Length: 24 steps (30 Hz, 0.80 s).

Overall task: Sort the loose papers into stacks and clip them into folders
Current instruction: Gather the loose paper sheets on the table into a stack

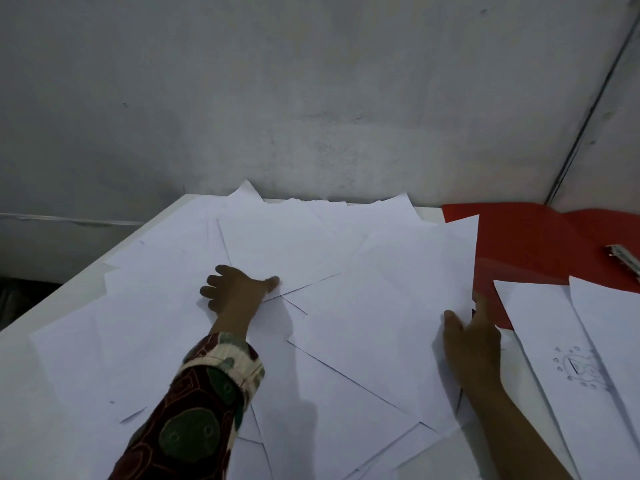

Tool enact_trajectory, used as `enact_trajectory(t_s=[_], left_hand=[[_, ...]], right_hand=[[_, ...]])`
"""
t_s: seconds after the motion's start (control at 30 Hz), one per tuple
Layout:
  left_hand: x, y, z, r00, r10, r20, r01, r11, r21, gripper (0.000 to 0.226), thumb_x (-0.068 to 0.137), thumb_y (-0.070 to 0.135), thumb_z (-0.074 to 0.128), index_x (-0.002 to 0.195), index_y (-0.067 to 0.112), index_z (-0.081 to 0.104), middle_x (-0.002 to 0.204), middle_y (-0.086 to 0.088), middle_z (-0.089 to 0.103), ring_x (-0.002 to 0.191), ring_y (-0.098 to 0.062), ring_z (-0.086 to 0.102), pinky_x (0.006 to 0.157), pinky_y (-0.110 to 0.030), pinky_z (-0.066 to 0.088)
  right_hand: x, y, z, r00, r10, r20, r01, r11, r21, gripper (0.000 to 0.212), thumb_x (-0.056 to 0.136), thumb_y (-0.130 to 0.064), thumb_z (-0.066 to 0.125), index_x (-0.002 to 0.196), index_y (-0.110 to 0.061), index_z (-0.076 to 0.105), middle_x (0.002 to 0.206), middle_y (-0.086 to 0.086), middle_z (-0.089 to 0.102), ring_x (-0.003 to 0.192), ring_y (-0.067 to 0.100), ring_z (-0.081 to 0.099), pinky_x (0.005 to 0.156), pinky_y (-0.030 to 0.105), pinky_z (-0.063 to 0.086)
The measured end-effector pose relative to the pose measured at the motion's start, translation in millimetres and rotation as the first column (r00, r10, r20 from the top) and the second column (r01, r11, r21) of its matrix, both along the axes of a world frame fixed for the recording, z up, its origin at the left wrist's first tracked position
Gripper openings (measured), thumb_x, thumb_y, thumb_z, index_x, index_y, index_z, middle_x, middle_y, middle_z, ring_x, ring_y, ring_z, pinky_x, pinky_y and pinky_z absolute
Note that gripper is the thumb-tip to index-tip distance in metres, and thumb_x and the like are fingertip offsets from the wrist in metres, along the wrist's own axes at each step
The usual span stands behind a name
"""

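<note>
Several loose white sheets (311, 244) lie scattered and overlapping over a white table (20, 358). My left hand (235, 292) lies on the sheets near the middle, fingers spread and thumb pointing right. My right hand (472, 344) rests at the right edge of a large sheet (381, 323), thumb on top and fingers along the edge. An open red folder (533, 244) lies at the right, with a metal clip (625, 258) on it. Two sheets (554, 323) lie on the folder, one bearing a pencil drawing (576, 368).
A grey wall (311, 98) rises straight behind the table's far edge. The table's left edge runs diagonally from back centre to front left, with dark floor space (24, 292) beyond it. A thin pipe (588, 109) runs down the wall at the right.
</note>
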<state>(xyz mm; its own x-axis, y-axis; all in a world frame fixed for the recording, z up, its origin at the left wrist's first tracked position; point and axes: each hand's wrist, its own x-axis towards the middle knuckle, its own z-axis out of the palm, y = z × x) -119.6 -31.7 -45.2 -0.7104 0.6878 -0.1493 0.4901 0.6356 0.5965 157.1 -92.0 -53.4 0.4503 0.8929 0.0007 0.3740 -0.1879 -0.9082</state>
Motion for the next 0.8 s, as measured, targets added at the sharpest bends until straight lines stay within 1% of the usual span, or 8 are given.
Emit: enact_trajectory(t_s=[0.13, 0.23, 0.33, 0.43, 0.5, 0.6, 0.67, 0.8], left_hand=[[6, 11, 10, 0.998, -0.046, 0.053, 0.048, 0.998, -0.049, 0.115, 0.071, 0.030, 0.079, 0.144, -0.002, -0.003, 0.146, -0.023, 0.022, 0.135, -0.035, 0.026, 0.107, -0.039, 0.031], [1, 21, 9, 0.972, -0.012, 0.234, 0.010, 1.000, 0.009, 0.092, 0.073, 0.017, 0.078, 0.137, -0.006, 0.017, 0.140, -0.022, 0.036, 0.130, -0.033, 0.039, 0.100, -0.036, 0.039], [-4, 16, 1, 0.989, -0.072, 0.130, 0.060, 0.994, 0.094, 0.022, 0.082, 0.010, 0.065, 0.090, -0.003, 0.050, 0.105, -0.021, 0.060, 0.112, -0.036, 0.055, 0.080, -0.033, 0.045], [-22, 8, -8, 0.990, -0.089, 0.110, 0.058, 0.966, 0.253, 0.029, 0.090, 0.012, 0.053, 0.108, -0.010, 0.058, 0.120, -0.027, 0.058, 0.115, -0.040, 0.052, 0.093, -0.037, 0.043], [-38, -1, -10, 0.971, -0.065, 0.230, -0.020, 0.938, 0.346, 0.034, 0.090, 0.014, 0.054, 0.116, -0.009, 0.056, 0.120, -0.027, 0.058, 0.111, -0.040, 0.055, 0.096, -0.043, 0.046], [-59, -19, -7, 0.885, -0.071, 0.459, -0.140, 0.902, 0.409, 0.024, 0.091, 0.015, 0.056, 0.105, -0.004, 0.058, 0.092, -0.018, 0.060, 0.069, -0.029, 0.062, 0.061, -0.029, 0.056], [-67, -32, -4, 0.830, -0.095, 0.549, -0.153, 0.909, 0.389, 0.014, 0.093, 0.013, 0.054, 0.081, 0.006, 0.054, 0.071, -0.009, 0.049, 0.037, -0.011, 0.051, 0.034, -0.013, 0.042], [-59, -49, 5, 0.778, -0.187, 0.600, -0.056, 0.931, 0.362, 0.021, 0.092, 0.013, 0.055, 0.072, 0.011, 0.050, 0.070, -0.006, 0.046, 0.048, -0.015, 0.038, 0.031, -0.008, 0.035]], right_hand=[[-1, -1, -1, 1.000, 0.001, -0.003, -0.001, 1.000, -0.003, 0.052, 0.094, -0.009, 0.047, 0.143, -0.011, 0.029, 0.138, 0.018, 0.048, 0.122, 0.036, 0.049, 0.101, 0.039, 0.039], [1, 1, -1, 1.000, 0.003, 0.001, -0.003, 1.000, 0.003, 0.052, 0.094, -0.008, 0.047, 0.143, -0.011, 0.029, 0.137, 0.019, 0.048, 0.120, 0.036, 0.049, 0.100, 0.038, 0.039], [1, 2, -1, 1.000, 0.005, 0.000, -0.005, 1.000, 0.013, 0.052, 0.094, -0.007, 0.046, 0.143, -0.011, 0.029, 0.137, 0.018, 0.048, 0.119, 0.035, 0.050, 0.098, 0.036, 0.039], [3, 3, -1, 1.000, 0.004, -0.006, -0.004, 1.000, 0.022, 0.051, 0.095, -0.007, 0.044, 0.143, -0.010, 0.028, 0.139, 0.017, 0.046, 0.122, 0.034, 0.047, 0.098, 0.035, 0.038], [3, 4, -1, 1.000, 0.007, -0.007, -0.007, 1.000, 0.023, 0.051, 0.095, -0.006, 0.044, 0.143, -0.009, 0.029, 0.136, 0.019, 0.048, 0.119, 0.034, 0.049, 0.091, 0.032, 0.038], [5, 3, -2, 1.000, 0.021, -0.008, -0.021, 0.999, 0.026, 0.050, 0.094, -0.005, 0.045, 0.142, -0.008, 0.030, 0.134, 0.020, 0.050, 0.114, 0.033, 0.051, 0.082, 0.026, 0.034], [6, 4, -3, 0.999, 0.034, -0.015, -0.034, 0.999, 0.024, 0.050, 0.094, -0.005, 0.046, 0.142, -0.008, 0.032, 0.137, 0.018, 0.048, 0.117, 0.031, 0.050, 0.087, 0.027, 0.037], [9, 4, -4, 0.996, 0.083, -0.024, -0.083, 0.996, 0.021, 0.051, 0.092, -0.007, 0.052, 0.140, -0.008, 0.035, 0.144, 0.012, 0.042, 0.130, 0.028, 0.041, 0.104, 0.031, 0.033]])
